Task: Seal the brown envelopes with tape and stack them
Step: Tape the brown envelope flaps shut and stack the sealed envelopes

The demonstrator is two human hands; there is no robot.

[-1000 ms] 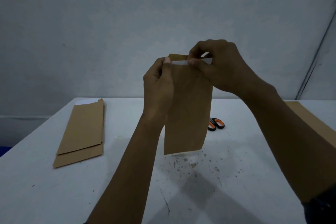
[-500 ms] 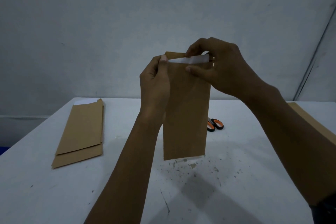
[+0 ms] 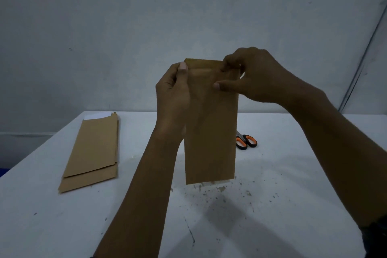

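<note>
While upright, envelope [image 3: 210, 132] sits pinched between left hand [image 3: 172, 98] and right hand [image 3: 254, 77].

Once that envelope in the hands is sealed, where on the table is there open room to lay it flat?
The widest bare patch of the table lies near its front-left edge, in front of the envelope stack. A narrower strip runs between that stack and the left forearm. Under the held envelope the top is littered with scraps, and the scissors lie behind it.

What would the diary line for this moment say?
step: closing flap | left hand: grips envelope edge | right hand: pinches top corner | stack: table left | scissors: behind envelope
</note>
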